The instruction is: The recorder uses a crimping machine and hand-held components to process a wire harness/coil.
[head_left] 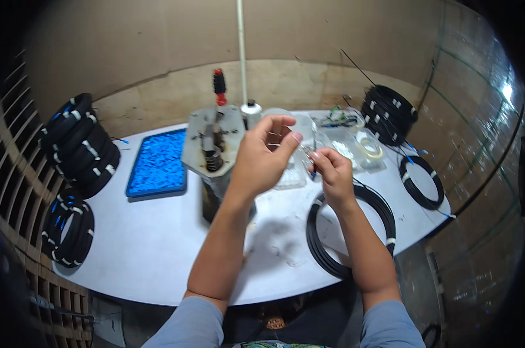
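My left hand is raised over the middle of the table, fingers curled, thumb apart from the fingertips. No held thing shows clearly in it. Close by on the right, my right hand pinches a thin cable end between thumb and fingers. A small dark blue piece shows just below the pinch; its detail is too blurred to tell. Under my right forearm lies a coil of black cable, tied with white bands. The forearm hides part of the coil.
A hand press with a red-and-black lever handle stands left of my hands. Beyond it lies a blue tray of small blue parts. Clear bins and a white bottle stand behind. Black cable coils are stacked at both sides.
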The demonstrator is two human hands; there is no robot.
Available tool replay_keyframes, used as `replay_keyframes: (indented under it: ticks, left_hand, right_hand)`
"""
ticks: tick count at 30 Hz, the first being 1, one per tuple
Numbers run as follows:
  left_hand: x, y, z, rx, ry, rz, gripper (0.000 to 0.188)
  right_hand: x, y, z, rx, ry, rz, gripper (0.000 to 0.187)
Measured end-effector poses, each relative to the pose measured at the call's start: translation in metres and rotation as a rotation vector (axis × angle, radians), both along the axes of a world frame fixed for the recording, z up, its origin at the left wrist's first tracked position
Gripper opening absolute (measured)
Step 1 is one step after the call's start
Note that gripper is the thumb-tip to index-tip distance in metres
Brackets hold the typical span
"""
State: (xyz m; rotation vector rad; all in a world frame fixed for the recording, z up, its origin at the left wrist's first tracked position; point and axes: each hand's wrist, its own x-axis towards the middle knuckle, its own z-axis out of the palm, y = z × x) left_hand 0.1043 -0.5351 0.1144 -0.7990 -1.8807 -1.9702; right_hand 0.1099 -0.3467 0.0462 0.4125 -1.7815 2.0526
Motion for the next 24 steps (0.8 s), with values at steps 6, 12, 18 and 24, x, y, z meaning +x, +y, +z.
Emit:
replay_keyframes:
  ticks: [6, 12, 18, 24]
  left_hand:
    - [0.045, -0.049, 0.033, -0.016, 0.303, 0.248, 0.026]
    - [0.038, -0.139, 0.048, -0.015, 0.306, 0.465, 0.026]
    - [-0.019, -0.241, 0.008, -0.21, 0.112, 0.835, 0.027]
    - [-0.086, -0.298, -0.083, -0.704, -0.265, 0.92, 0.026]
  right_hand:
    - [-0.001, -0.001, -0.014, 0.11, 0.032, -0.026, 0.017]
    - [-0.008, -0.004, -0.024, 0.167, 0.021, -0.011, 0.015]
    - [-0.02, -0.003, -0.03, 0.305, 0.026, -0.04, 0.015]
    - [-0.025, 0.001, -0.043, 0.328, -0.009, -0.038, 0.015]
